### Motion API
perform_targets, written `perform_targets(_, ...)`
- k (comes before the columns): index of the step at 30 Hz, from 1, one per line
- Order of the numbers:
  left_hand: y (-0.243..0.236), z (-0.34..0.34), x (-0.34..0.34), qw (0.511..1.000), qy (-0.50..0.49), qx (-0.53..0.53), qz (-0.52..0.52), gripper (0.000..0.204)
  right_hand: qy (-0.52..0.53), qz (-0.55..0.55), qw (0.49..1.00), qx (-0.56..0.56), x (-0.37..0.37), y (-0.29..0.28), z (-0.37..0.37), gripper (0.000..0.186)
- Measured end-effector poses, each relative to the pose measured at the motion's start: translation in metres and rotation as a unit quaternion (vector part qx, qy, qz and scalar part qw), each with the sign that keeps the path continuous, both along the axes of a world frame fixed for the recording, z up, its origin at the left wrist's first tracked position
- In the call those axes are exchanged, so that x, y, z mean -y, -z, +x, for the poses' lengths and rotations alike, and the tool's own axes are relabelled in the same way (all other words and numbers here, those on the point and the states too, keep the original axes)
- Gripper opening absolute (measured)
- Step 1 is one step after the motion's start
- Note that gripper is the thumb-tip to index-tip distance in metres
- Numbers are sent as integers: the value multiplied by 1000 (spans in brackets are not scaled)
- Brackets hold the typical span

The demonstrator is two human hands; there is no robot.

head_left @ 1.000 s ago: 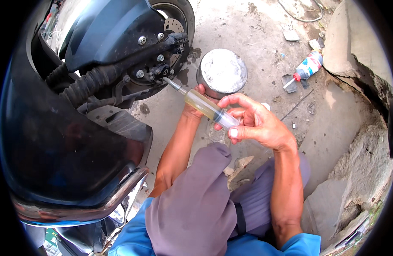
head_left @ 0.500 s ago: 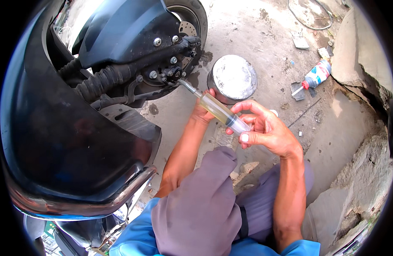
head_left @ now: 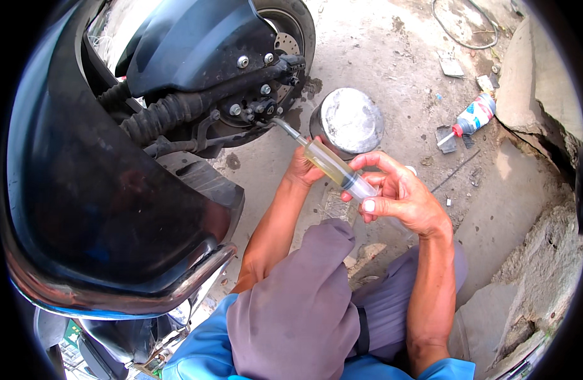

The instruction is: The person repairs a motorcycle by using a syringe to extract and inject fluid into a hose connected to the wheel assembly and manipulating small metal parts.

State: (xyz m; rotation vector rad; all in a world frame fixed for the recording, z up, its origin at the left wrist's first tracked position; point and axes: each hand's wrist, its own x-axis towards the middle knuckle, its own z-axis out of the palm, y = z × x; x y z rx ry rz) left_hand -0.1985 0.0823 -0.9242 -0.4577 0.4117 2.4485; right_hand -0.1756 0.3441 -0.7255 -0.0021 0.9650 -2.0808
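A clear syringe (head_left: 329, 163) with yellowish fluid in its barrel slants between my two hands. From its tip a short clear tube (head_left: 286, 128) runs up to the brake caliper (head_left: 264, 111) beside the motorbike's front wheel (head_left: 302, 28). My left hand (head_left: 302, 168) is closed round the barrel near the tip end, its fingers partly behind it. At the other end, my right hand (head_left: 402, 197) grips the barrel's rear and plunger between thumb and fingers. A dark seal shows inside the barrel close to the right fingers.
The black motorbike bodywork (head_left: 114, 190) fills the left side. Just beyond my hands stands a round tin (head_left: 351, 120) with a whitish top. A bottle (head_left: 475, 115) with a red cap lies to the right, near broken concrete (head_left: 538, 253). A hose (head_left: 472, 45) curls at the far right.
The view has shifted slightly, so everything sits a little farther right and lower. Both hands keep their hold on the syringe, and the tube still reaches the caliper.
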Motion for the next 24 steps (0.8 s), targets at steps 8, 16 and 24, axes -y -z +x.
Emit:
perform_targets(8, -117, -5, -23, 878, 66, -163, -445, 18, 0, -6, 1000, 21, -9, 6, 4, 59)
perform_targets(16, -96, 16, -22, 347, 238, -378, -824, 14, 21, -23, 999, 35, -10, 11, 10, 64)
perform_targets(24, -57, 33, 5, 164, 175, -401, -884, 35, 57, 12, 997, 45, -11, 20, 13, 42)
